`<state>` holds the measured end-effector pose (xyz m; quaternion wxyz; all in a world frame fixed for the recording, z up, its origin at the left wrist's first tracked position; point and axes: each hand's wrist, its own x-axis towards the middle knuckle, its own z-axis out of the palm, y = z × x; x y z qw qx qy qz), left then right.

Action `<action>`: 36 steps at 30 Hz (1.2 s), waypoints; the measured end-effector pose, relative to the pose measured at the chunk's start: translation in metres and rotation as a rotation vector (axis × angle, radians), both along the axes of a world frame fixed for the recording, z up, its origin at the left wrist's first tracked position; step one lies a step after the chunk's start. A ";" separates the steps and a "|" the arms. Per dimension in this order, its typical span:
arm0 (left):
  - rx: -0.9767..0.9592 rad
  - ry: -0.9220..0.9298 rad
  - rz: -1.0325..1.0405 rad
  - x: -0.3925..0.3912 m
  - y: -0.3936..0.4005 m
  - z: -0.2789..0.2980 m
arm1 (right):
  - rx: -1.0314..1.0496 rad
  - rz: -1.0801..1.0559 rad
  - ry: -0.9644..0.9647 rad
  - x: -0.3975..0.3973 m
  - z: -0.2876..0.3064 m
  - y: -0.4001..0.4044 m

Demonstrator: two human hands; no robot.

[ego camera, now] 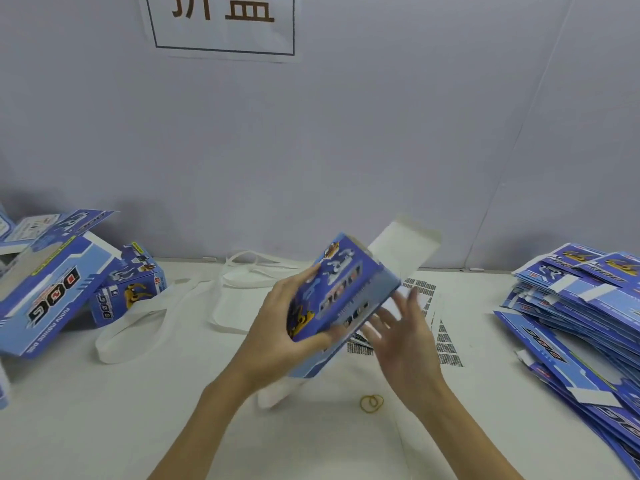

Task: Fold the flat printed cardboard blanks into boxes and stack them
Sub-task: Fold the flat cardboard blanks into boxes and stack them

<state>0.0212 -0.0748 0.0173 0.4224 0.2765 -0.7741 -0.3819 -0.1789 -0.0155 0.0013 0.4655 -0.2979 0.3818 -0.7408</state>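
A blue printed cardboard box (pixel 346 289) is held tilted above the middle of the table, its white top flap (pixel 403 249) open and pointing up to the right. My left hand (pixel 287 327) grips the box's left side, thumb on its lower front edge. My right hand (pixel 403 336) is spread with straight fingers just right of the box, blurred, at its lower right side. A tall pile of flat blue blanks (pixel 581 313) lies at the right. Folded boxes (pixel 52 289) lean together at the left, a smaller one (pixel 130 289) beside them.
White strapping bands (pixel 194 306) loop across the table behind and left of the hands. Two yellow rubber bands (pixel 372 401) lie near my right wrist. Printed barcode sheets (pixel 446 344) lie under the box. A white wall with a paper sign (pixel 221 26) stands behind.
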 end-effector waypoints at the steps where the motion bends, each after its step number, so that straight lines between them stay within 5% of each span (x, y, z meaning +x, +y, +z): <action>1: 0.114 0.084 -0.054 0.003 0.001 0.003 | 0.032 0.067 0.137 0.002 -0.002 0.001; 3: 0.344 0.266 -0.079 0.007 0.006 0.008 | 0.051 0.196 0.355 0.011 -0.009 0.003; 6: 0.632 0.511 -0.089 0.014 0.000 0.002 | 0.083 0.310 0.381 0.020 -0.010 0.004; 9: 0.756 0.525 0.024 0.019 -0.014 -0.005 | 0.097 0.201 0.418 0.017 -0.010 0.004; 14: 0.513 0.351 0.163 0.010 -0.024 -0.010 | 0.081 -0.042 0.523 0.011 -0.018 0.004; 19: 0.389 0.307 0.217 0.005 -0.024 -0.017 | 0.034 -0.029 0.645 0.024 -0.021 0.005; 30: 0.469 0.421 0.126 0.012 -0.026 -0.014 | 0.090 0.080 0.580 0.019 -0.017 0.005; 34: 0.170 0.431 0.186 0.006 -0.009 -0.004 | -0.025 -0.184 0.888 0.021 -0.016 0.007; 36: 0.018 0.405 0.138 0.001 0.001 0.001 | -0.117 -0.010 0.745 0.023 -0.010 0.012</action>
